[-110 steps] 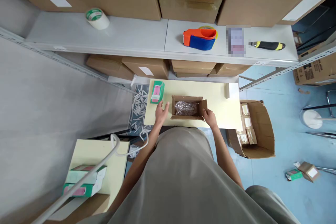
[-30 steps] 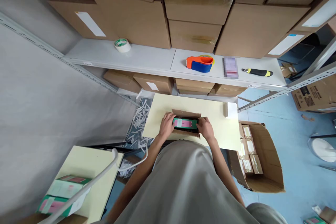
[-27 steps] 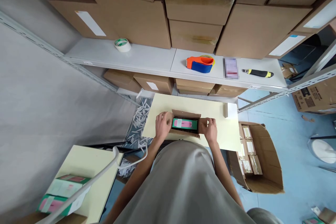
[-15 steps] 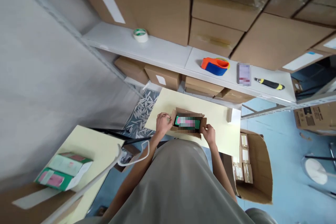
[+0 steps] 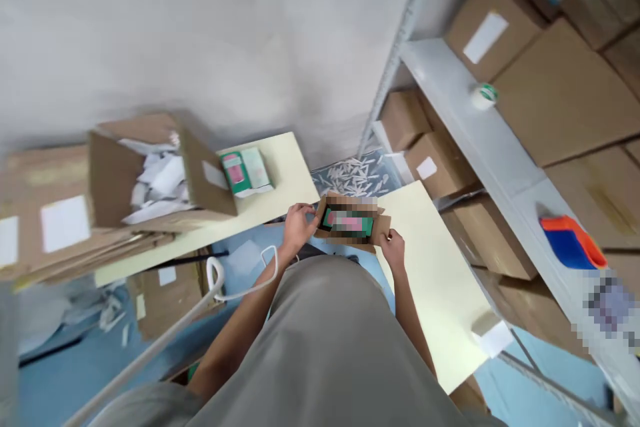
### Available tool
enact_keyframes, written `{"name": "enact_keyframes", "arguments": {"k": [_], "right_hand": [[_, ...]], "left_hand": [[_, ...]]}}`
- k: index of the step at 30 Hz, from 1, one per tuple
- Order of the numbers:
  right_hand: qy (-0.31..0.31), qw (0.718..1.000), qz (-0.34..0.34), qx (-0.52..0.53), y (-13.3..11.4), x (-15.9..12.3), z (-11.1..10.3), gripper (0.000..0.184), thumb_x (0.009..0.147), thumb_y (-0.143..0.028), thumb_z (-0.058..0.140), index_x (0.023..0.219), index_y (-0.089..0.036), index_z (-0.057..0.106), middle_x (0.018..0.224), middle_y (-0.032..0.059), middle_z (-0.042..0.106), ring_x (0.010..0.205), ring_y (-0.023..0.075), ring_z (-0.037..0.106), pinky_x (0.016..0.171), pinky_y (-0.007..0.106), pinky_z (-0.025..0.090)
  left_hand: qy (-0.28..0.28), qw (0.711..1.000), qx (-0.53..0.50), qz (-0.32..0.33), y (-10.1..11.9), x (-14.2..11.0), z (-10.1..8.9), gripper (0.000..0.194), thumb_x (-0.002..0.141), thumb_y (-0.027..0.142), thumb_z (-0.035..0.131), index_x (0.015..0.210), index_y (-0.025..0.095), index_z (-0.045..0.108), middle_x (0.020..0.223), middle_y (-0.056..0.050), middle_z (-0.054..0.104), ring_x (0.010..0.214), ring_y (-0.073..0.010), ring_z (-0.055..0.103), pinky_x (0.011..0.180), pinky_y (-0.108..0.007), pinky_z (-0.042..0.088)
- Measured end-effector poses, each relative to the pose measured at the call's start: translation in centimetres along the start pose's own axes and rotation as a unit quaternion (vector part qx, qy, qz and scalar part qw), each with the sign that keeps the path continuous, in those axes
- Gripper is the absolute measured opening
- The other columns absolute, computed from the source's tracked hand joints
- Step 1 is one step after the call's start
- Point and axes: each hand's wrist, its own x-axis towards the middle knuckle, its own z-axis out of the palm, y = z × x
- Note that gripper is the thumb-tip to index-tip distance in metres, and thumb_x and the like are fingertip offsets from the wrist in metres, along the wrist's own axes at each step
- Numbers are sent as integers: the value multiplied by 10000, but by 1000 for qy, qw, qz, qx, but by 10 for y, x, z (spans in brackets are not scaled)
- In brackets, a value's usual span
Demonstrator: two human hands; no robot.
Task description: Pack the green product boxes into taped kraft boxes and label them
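Between my hands is a small open cardboard box [image 5: 342,240], its flaps spread outward. Inside it lies a green and pink package [image 5: 357,223], partly blurred over. My left hand [image 5: 299,227] grips the box at its left end, fingers bent over the flap. At the right end, my right hand [image 5: 393,247] pinches the other flap between thumb and fingers. The box is in front of my body, near the corner of the pale yellow table [image 5: 425,267].
Left, another pale table [image 5: 285,153] bears green and white packages [image 5: 247,170] and a carton of crumpled paper [image 5: 207,173]. A shelf [image 5: 505,140] on the right holds cartons, a tape roll [image 5: 484,97] and an orange-blue tape dispenser [image 5: 573,242]. A white bent rod [image 5: 150,347] crosses lower left.
My view has turned to the left, bringing the side table and paper-filled carton into sight. The box has come along in both hands, away from the middle of the right table.
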Motion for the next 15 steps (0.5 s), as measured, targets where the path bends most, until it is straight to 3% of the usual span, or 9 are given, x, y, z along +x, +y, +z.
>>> {"name": "enact_keyframes", "arguments": {"k": [4,9,12,15], "right_hand": [[-80,994,-77,-18,-71,21,60,310,879,-470,574,692,-302,391,630,-25,537,641,193,480,652,307,354],[-137,979,-147,-39,-154,36,144,231,868,-412,562,710,-294,442,674,-10,580,687,204,532,688,305,388],[-147,973,-170,-48,-189,40,184,231,860,-411,549,708,-299,417,658,-28,544,683,191,493,699,295,393],[-150,971,-178,-49,-210,38,211,259,852,-425,554,696,-301,388,653,-35,533,688,185,480,701,289,394]], "left_hand": [[58,992,-17,-111,-56,-21,-64,136,889,286,693,954,221,793,1169,-117,811,1132,-312,744,1066,-431,581],[60,964,-37,-257,-110,-37,-121,222,962,356,687,1080,207,802,1019,-87,849,925,-285,810,943,-381,601],[66,958,-10,-277,-132,-36,-144,243,983,352,674,1112,196,809,980,-103,852,965,-314,822,946,-390,600],[66,963,13,-261,-150,-32,-159,253,997,328,645,1141,196,805,1088,-122,854,965,-310,821,950,-393,605]]}}
